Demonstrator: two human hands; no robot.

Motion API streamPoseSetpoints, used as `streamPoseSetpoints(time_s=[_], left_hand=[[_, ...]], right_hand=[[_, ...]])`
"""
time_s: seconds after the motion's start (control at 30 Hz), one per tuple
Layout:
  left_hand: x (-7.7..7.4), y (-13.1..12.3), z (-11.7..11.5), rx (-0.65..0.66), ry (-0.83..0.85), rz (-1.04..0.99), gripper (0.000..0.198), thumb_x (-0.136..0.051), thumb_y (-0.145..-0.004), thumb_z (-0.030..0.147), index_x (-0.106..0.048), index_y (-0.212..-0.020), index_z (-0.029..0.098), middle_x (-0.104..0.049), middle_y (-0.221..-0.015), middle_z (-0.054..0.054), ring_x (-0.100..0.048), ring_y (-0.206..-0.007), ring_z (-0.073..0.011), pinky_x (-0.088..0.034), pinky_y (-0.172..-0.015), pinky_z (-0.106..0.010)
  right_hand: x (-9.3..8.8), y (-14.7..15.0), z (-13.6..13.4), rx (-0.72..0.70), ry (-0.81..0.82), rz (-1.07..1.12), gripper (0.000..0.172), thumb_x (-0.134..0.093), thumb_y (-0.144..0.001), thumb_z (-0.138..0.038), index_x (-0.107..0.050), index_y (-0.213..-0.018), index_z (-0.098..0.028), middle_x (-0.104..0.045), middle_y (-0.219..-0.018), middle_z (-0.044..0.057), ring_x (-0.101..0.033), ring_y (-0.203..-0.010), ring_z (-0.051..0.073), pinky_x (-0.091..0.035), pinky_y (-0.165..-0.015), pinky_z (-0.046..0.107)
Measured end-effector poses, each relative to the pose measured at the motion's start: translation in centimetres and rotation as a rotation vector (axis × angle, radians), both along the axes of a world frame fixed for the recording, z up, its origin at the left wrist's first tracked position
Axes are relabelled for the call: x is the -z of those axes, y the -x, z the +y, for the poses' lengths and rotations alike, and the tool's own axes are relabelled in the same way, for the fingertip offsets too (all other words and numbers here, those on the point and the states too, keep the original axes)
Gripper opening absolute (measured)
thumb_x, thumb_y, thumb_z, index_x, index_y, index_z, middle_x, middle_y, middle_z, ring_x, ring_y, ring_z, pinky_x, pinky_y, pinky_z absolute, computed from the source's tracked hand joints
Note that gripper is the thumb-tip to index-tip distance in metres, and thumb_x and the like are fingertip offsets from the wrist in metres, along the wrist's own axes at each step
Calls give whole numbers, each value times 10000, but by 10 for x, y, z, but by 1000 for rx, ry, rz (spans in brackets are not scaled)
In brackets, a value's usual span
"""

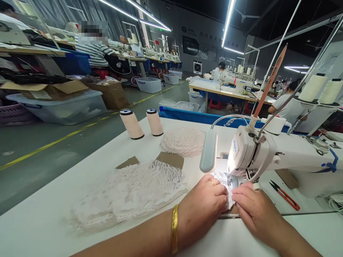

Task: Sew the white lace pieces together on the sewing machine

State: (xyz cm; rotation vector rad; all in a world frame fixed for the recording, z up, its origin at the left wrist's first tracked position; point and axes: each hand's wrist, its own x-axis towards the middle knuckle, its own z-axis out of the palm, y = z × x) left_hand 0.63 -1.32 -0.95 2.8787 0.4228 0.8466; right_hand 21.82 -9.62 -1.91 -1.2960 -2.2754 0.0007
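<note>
A small piece of white lace (229, 201) lies under the needle area of a white sewing machine (250, 151), lit by a lamp (209, 151). My left hand (205, 196) presses on the lace from the left, its fingers curled and closed over it. From the right, my right hand (253, 207) pinches the lace's edge close to the presser foot. The fingertips of both hands are nearly together, and they hide part of the lace. To the left, a heap of white lace pieces (134, 192) is spread over the table.
Two cream thread cones (132, 125) stand at the table's far edge, near a round pile of lace strip (183, 141). Brown card pieces (170, 159) lie by the heap. Orange-handled thread snips (285, 196) rest right of my right hand. Other people sit at machines beyond.
</note>
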Motion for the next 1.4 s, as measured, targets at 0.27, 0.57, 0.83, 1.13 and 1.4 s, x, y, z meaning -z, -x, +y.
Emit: streamPoseSetpoints(time_s=[0.27, 0.57, 0.83, 1.13, 1.4], left_hand=[[1, 0, 7, -13, -8, 18, 219, -560, -962, 92, -627, -777, 187, -700, -835, -22, -605, -763, -187, -426, -807, -374], [7, 3, 0, 76, 15, -32, 237, -560, -964, 51, -678, -811, 186, -713, -838, -12, -604, -780, -180, -439, -815, -359], [6, -1, 10, 30, -7, 3, 189, -576, -947, 69, -721, -899, 180, -742, -895, -36, -636, -817, -203, -450, -830, -383], [9, -6, 21, -50, -46, 64, 273, -490, -1032, 135, -727, -900, 169, -769, -969, -41, -658, -873, -219, -457, -868, -389], [10, -13, 30, -95, 56, 171, 312, -446, -1039, 151, -685, -839, 162, -749, -980, -66, -658, -925, -235, -479, -890, -376]], right_hand=[[3, -1, 1, 43, -1, -11, 376, -453, -959, -18, -626, -1209, -238, -717, -1097, 89, -632, -992, 279, -545, -747, 397], [3, -1, -1, 25, 13, -3, 362, -461, -957, -12, -624, -1194, -233, -721, -1072, 77, -630, -971, 274, -545, -729, 386], [11, -4, 7, 102, -9, -30, 402, -439, -964, -25, -650, -1235, -235, -726, -1201, 101, -651, -1082, 293, -584, -838, 419], [17, -3, 12, 296, 39, -103, 407, -455, -1003, -162, -669, -1340, -239, -709, -1313, 123, -658, -1165, 332, -608, -918, 484], [20, -1, 11, 299, 33, -72, 403, -427, -1018, -175, -655, -1347, -226, -693, -1316, 136, -652, -1177, 328, -596, -947, 497]])
